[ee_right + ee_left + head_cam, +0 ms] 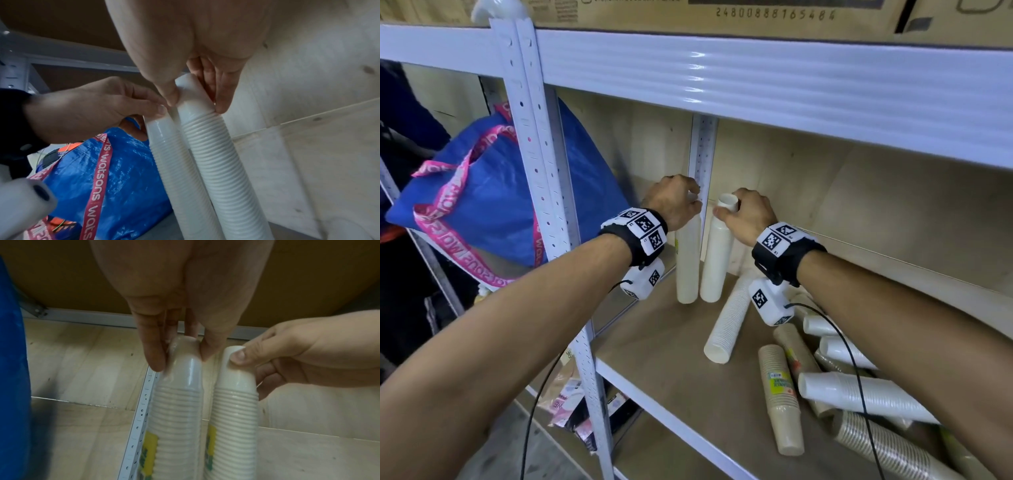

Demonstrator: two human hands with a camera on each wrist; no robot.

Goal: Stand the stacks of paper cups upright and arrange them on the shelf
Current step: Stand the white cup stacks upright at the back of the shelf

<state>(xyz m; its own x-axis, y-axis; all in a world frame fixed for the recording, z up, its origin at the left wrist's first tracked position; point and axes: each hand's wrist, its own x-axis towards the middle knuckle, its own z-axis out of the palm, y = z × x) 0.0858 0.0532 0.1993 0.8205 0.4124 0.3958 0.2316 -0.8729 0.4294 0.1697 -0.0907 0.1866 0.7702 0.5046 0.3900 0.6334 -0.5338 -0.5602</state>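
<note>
your left hand (674,200) pinches the top of the left white cup stack (687,260); in the left wrist view the thumb and fingers (153,352) close round the topmost cup through its clear wrap. your right hand (748,216) grips the top of the right white cup stack (717,257), thumb on the near side and fingers curled behind.

both stacks stand upright, mouth down, on the wooden shelf board (664,349) at the back left corner, just in front of the perforated rear upright (702,154). the two stacks stand side by side, touching or nearly so at the base. each carries a yellow and green label low on its side, seen in the left wrist view.

a third white cup stack (729,322) leans tilted just to the right of the standing pair, open end toward you. further right, lying flat in a loose pile: two brown cup stacks (782,394), several more white stacks (859,394) and one ribbed brown stack (887,445) at the front edge.

a blue woven bag (493,192) with pink "watsons" straps sits in the bay to the left of the shelf post (541,164). cardboard boxes (722,17) rest on the shelf above.
</note>
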